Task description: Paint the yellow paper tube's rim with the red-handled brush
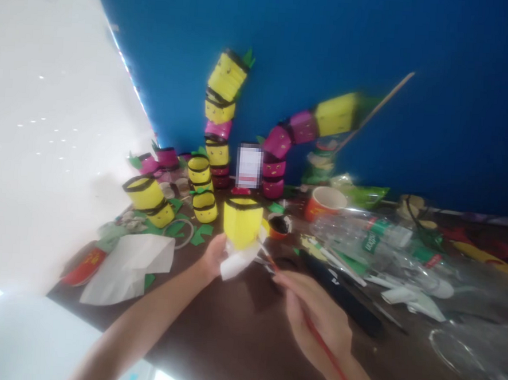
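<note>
A yellow cup (242, 226) with a black painted rim is gripped by my left hand (214, 257). White paper (234, 264) lies between that hand and the cup's lower part. In my right hand (315, 314) is a thin paintbrush (320, 337) with a reddish handle, pinched between thumb and fingers. Its tip points at the right side of the yellow cup; blur hides whether it touches. Just behind the cup stands a small container of black paint (280, 224).
Stacked yellow and magenta cups (218, 130) rise against the blue wall. On the right lie clear plastic bottles (375, 237), a red paper cup (325, 203) and a dark long object (342, 293). White paper sheets (133, 263) and green scraps (200, 232) cover the left.
</note>
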{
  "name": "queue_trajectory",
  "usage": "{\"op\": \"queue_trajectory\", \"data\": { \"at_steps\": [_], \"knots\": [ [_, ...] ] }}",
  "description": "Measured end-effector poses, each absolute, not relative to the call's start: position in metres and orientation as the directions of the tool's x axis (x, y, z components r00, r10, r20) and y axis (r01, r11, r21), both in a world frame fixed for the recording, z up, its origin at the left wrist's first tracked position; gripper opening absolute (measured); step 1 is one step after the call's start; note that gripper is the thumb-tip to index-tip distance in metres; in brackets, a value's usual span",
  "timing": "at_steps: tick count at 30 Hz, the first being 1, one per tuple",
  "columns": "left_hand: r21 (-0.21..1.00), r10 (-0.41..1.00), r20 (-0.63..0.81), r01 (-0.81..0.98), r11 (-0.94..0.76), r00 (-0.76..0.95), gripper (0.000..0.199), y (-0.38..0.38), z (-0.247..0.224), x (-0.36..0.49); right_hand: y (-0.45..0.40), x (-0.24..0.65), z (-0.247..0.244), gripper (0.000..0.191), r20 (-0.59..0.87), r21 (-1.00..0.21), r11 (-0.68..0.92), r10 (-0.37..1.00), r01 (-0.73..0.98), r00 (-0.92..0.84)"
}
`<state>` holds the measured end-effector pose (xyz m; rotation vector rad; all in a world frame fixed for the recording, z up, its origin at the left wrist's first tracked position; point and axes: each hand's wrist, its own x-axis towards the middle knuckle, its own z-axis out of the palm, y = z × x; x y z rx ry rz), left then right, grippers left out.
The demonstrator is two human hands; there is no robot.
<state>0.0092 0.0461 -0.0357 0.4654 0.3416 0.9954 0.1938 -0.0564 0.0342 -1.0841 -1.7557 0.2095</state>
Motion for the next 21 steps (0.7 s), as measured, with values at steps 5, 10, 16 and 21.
{"op": "queue_trajectory", "data": {
  "at_steps": [5, 10, 16, 21],
  "knots": [
    [0.535, 0.875, -0.065, -0.723, 0.437, 0.48, 0.048, 0.05, -0.042, 0.008, -0.055, 0.194, 0.034, 0.02, 0.663, -0.585, 0.593, 0.743, 0.553, -0.096],
    [0.536, 0.879, -0.056, -0.728, 0.427, 0.474, 0.055, 0.05, -0.038, 0.009, -0.055, 0.194, 0.036, 0.022, 0.675, -0.581, 0.618, 0.73, 0.53, -0.11],
    [0.442, 0.89, -0.047, -0.79, 0.425, 0.453, 0.057, 0.049, -0.024, 0.014, -0.055, 0.197, 0.034, 0.023, 0.695, -0.57, 0.643, 0.709, 0.512, -0.118],
    [0.428, 0.866, -0.052, -0.772, 0.47, 0.498, 0.051, 0.048, -0.028, 0.014, -0.056, 0.2, 0.033, 0.022, 0.751, -0.502, 0.674, 0.65, 0.541, -0.113]
  ]
}}
